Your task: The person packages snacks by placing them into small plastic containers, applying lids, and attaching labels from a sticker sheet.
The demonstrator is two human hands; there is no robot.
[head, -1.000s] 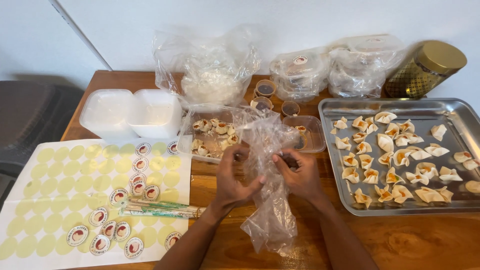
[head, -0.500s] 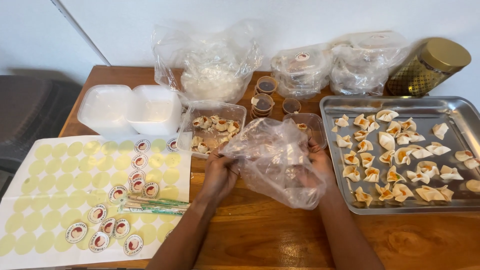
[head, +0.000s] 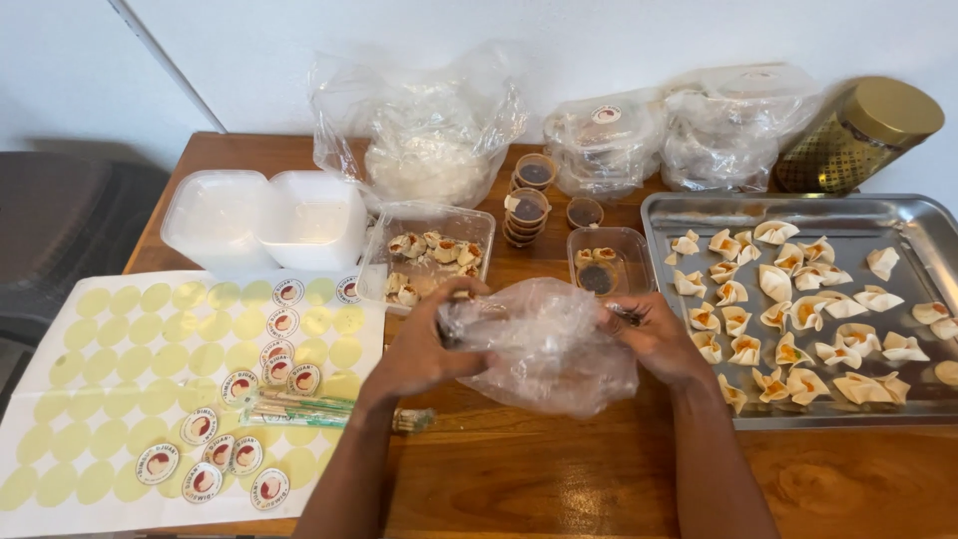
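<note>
Both hands grip a clear plastic bag (head: 544,344) just left of the steel tray (head: 898,212) of dumplings: left hand (head: 424,349) and right hand (head: 654,339) clench opposite edges, apparently spreading its mouth open.

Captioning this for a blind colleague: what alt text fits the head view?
Both hands, left hand and right hand, hold a crumpled clear plastic bag above a wooden table; a steel tray of dumplings sits right, a sticker sheet left.

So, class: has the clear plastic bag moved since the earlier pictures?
Yes. The clear plastic bag is now bunched higher between both hands, level with the metal tray, no longer hanging toward the table's near edge.
</note>
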